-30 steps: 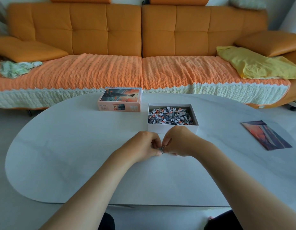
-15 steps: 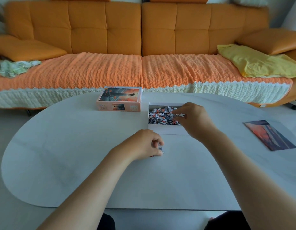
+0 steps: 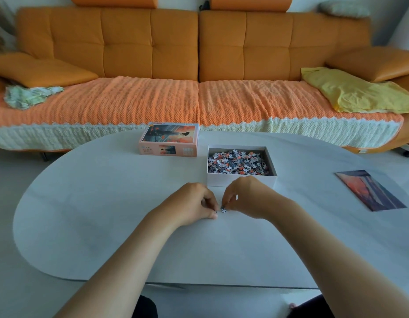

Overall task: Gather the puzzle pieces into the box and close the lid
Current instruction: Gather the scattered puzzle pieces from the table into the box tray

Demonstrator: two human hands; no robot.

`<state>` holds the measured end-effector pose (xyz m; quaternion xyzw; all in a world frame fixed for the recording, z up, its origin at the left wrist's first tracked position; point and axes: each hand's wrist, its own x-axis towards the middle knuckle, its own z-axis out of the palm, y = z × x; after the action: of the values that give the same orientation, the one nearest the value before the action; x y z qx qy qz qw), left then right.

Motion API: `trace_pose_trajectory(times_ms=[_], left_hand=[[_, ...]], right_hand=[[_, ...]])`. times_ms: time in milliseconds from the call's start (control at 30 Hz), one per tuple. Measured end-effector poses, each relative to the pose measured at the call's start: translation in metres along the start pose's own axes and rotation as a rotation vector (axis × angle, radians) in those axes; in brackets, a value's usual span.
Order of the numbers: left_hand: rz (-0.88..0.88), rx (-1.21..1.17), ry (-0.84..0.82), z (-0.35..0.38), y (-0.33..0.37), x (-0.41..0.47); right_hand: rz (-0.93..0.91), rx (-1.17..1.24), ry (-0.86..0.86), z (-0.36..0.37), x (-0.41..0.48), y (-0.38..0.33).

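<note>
The left hand (image 3: 192,204) curls its fingers (image 3: 205,200) under the palm, hiding their tips and whatever they may hold. The loose puzzle piece (image 3: 223,210) between the hands is too small to tell whether the right hand (image 3: 247,197) touches it. That hand covers part of the near wall of the box (image 3: 216,180) at 12 o'clock. Print on the lid (image 3: 169,150), at 11 o'clock, is unreadably small. The worktop (image 3: 107,214) is cut off at 3 o'clock, both forearms at 6 o'clock.
</note>
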<state>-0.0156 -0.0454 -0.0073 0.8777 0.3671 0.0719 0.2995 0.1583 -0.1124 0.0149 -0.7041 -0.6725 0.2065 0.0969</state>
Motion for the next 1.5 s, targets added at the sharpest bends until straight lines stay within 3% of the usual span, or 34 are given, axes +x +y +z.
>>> trace_pose_trajectory(times_ms=[433, 600, 867, 1067, 1167, 1367, 1500], left_hand=[[0.032, -0.092, 0.025, -0.003, -0.006, -0.002], [-0.002, -0.074, -0.001, -0.008, -0.009, -0.005], [0.032, 0.150, -0.002, -0.003, -0.004, -0.004], [0.026, 0.090, -0.013, -0.002, -0.009, 0.000], [0.040, -0.025, 0.039, -0.003, -0.007, 0.007], [0.151, -0.150, 0.486, -0.009, 0.005, 0.043], [0.200, 0.104, 0.558, 0.003, 0.001, 0.070]], right_hand=[[0.055, 0.177, -0.008, -0.007, -0.009, 0.002], [-0.006, 0.002, -0.070, -0.001, -0.010, -0.002], [0.030, -0.060, -0.085, 0.002, -0.009, -0.008], [0.036, -0.062, -0.102, -0.002, -0.002, 0.000], [0.055, 0.054, 0.022, -0.009, 0.001, 0.007], [0.091, 0.205, 0.529, -0.029, 0.011, 0.024], [0.149, 0.046, 0.525, -0.028, 0.020, 0.038]])
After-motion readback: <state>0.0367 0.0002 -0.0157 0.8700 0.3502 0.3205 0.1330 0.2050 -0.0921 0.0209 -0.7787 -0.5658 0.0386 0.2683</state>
